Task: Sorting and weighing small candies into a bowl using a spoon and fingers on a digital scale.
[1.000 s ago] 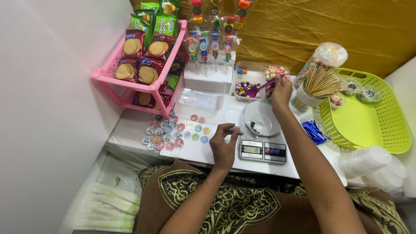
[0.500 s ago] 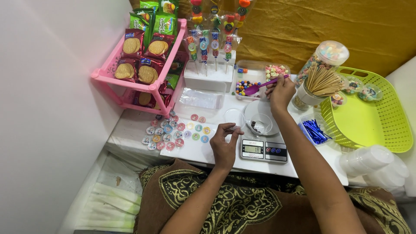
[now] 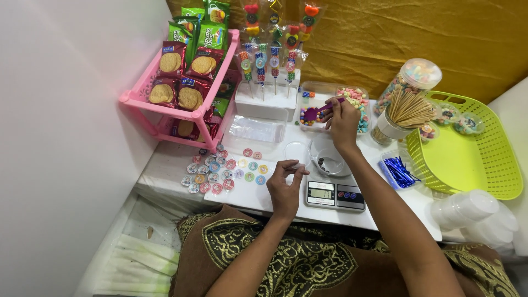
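1. Right hand (image 3: 342,118) up over the clear candy tray (image 3: 330,88), fingers closed around one purple scoop (image 3: 314,114).
2. Left hand (image 3: 285,184) low on the white table (image 3: 165,165), fingertips pinched on one small clear lid (image 3: 297,152), right beside the scale.
3. One small digital scale (image 3: 334,193) between the two hands, one clear cup (image 3: 329,159) sitting on it with a few dark sweets inside.
4. About twenty round colored stickers (image 3: 225,170) spread out left of the left hand.
5. One pink rack (image 3: 165,107) with biscuit packs, far left.
6. One cup of wooden sticks (image 3: 404,113) and one green basket (image 3: 495,170) on the right side.
7. One bunch of blue twist ties (image 3: 400,171) near the basket.
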